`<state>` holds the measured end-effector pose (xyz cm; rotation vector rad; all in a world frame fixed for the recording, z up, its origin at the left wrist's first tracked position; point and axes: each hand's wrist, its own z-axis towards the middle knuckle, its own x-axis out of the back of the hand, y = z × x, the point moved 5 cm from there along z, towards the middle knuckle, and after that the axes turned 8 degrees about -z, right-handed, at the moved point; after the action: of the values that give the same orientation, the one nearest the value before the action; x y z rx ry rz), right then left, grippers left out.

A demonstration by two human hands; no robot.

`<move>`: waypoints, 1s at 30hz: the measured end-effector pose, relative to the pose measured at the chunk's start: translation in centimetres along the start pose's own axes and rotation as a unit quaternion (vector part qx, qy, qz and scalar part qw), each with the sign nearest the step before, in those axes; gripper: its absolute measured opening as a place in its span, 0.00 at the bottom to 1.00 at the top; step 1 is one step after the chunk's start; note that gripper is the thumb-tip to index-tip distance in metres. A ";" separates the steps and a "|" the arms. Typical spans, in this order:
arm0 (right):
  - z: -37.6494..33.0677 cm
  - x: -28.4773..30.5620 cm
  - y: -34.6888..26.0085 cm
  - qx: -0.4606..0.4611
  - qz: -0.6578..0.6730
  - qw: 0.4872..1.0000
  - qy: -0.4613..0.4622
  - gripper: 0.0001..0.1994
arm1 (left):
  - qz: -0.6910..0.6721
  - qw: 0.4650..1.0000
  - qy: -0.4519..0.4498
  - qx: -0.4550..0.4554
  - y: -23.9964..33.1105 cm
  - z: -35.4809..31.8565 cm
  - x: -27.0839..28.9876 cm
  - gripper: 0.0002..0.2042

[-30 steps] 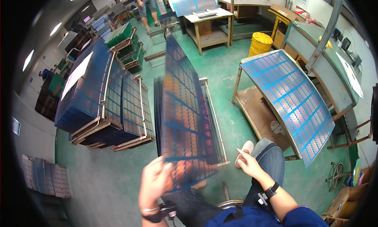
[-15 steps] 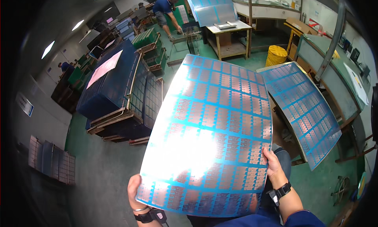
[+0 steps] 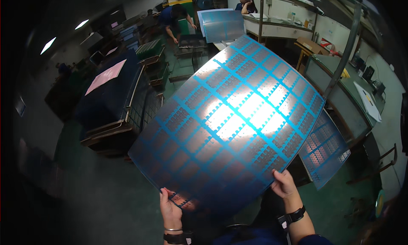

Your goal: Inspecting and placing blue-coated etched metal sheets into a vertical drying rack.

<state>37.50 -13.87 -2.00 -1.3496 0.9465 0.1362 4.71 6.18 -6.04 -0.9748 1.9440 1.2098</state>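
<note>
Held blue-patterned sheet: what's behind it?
Beyond the held sheet: part of another patterned sheet at right, a sliver of white tabletop near the top corner. The rest behind is covered.

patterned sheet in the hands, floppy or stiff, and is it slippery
The patterned sheet probably holds its shape: its far end reaches past the left hand and right hand without folding. It is likely light for its size, given its thin edge. Its glare hints at a smooth, possibly slippery face.

front sheet [image 3: 231, 121]: silver-grey, bright-blue grid | paper [image 3: 106, 77]: pink | wristbands [image 3: 295, 216]: black | floor [image 3: 110, 181]: green
</note>
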 end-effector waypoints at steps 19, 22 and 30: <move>-5.1 13.4 -13.7 0.052 -0.355 0.886 0.294 0.23 | 0.258 0.961 -0.054 -0.090 12.2 -1.5 1.4 0.07; -4.5 14.1 -13.7 -0.004 -0.376 0.909 0.180 0.21 | 0.258 0.957 -0.065 -0.116 12.2 -1.9 0.0 0.07; -2.2 9.8 -15.4 0.192 -0.324 0.905 0.196 0.11 | 0.181 0.938 -0.183 -0.233 13.2 -1.6 -1.4 0.08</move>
<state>51.72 -24.09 3.54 -1.2680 0.7479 -0.8201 -5.91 8.99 1.55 -0.5526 1.6069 1.9703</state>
